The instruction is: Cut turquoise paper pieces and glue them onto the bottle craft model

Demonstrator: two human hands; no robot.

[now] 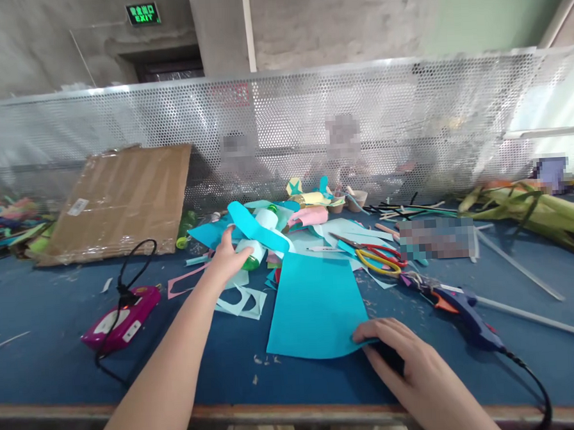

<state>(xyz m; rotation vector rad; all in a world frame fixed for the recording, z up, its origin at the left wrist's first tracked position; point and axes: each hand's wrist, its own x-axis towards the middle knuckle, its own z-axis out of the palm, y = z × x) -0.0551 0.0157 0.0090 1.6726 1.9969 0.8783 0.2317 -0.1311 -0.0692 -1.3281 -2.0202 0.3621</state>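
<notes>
My left hand (228, 260) reaches forward, its fingers wrapped round a white bottle with a green cap (250, 254) that lies among paper scraps. A curved strip of teal paper (256, 228) lies over the bottle. My right hand (394, 347) rests palm down near the table's front edge, fingers curled over something dark, and touches the near right corner of a large teal sheet (315, 306). Red and yellow scissors (378, 256) lie just beyond the sheet.
A blue glue gun (465, 311) with its black cable lies right of my right hand. A magenta tool (122, 318) with a black cord lies at left. Cardboard (123, 201) leans on the perforated metal screen (407, 119). Green stalks (532, 212) lie at far right.
</notes>
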